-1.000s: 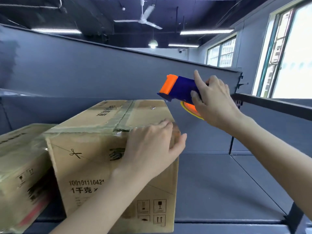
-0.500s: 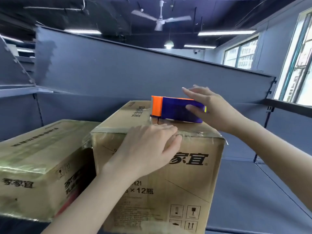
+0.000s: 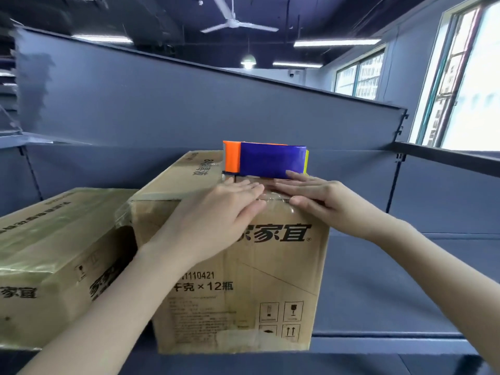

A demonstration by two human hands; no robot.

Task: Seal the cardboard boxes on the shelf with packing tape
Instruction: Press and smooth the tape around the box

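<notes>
both hands flat on top front edge of the middle cardboard box, fingers straight, gripping nothing. left hand lies palm down over the top front corner area, fingertips reaching the clear tape strip that runs over the edge. right hand comes in from the right, also palm down, fingers straight and pointing left, tips just beside the left hand's fingertips, nearly touching over the tape. tape dispenser, blue body with orange end, sits on the box top right behind the hands, neither hand gripping it; right index tip is touching or just short of its lower edge, can't tell which. box stands upright on the grey shelf, printed black characters on its front face. second cardboard box just beside it on the left, glossy tape over its top, the two touching or almost. grey back panel behind, windows at right, ceiling fan overhead.
</notes>
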